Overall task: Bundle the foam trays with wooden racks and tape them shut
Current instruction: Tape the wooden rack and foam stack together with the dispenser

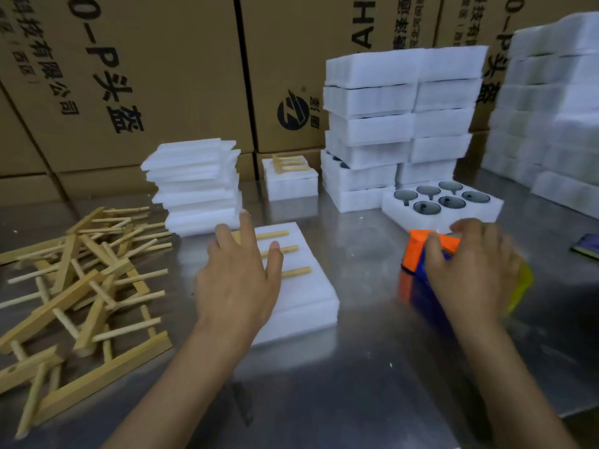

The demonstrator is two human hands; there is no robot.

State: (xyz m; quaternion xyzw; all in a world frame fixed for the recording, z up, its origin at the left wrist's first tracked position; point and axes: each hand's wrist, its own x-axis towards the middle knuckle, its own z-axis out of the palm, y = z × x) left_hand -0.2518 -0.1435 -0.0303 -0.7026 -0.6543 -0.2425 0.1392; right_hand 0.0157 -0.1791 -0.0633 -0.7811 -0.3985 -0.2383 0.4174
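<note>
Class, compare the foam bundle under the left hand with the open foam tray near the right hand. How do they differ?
The bundle is covered by a plain foam lid; the tray is uncovered, showing six round pockets holding dark pieces. The bundle carries a wooden rack, pressed by the left hand; the tray has none. Both are white foam.

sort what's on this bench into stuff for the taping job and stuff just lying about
For the job: foam bundle with wooden rack under left hand; tape dispenser in right hand; rack pile; foam lids.
Lying about: dark booklet; cardboard boxes.
</note>
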